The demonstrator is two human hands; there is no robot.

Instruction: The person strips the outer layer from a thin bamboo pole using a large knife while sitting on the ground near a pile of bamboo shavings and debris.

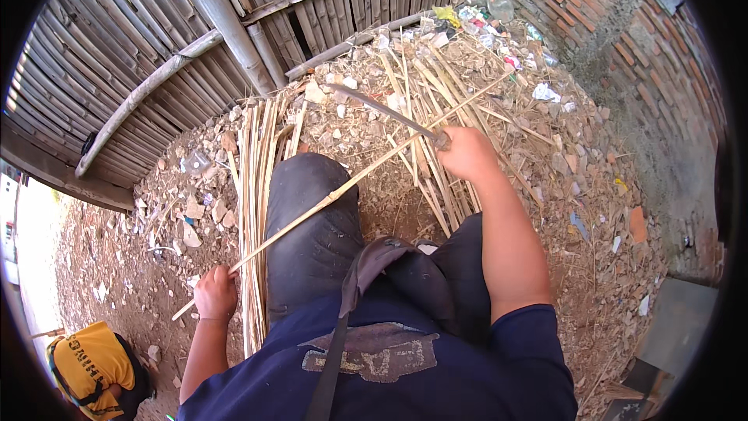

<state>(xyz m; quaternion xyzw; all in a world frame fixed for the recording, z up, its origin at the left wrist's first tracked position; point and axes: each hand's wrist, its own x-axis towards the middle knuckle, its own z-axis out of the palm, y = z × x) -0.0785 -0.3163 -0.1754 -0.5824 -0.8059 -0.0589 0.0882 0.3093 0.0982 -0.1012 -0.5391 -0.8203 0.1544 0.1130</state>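
My left hand is closed round the lower part of a long, pale bamboo strip. The strip slants across my left thigh up to the right, its far end over the loose strips. In my right hand is the handle of a machete, whose dark, narrow blade points up and left. Near that handle the strip and the machete cross; whether they touch I cannot tell. Beside my left leg lies a bundle of split bamboo strips. More loose strips are spread on the ground beyond my knees.
A bamboo-slat wall rises at the far left, a brick wall at the right. Stones and litter cover the dirt ground. At the lower left is another person in a yellow shirt. A grey panel stands at the lower right.
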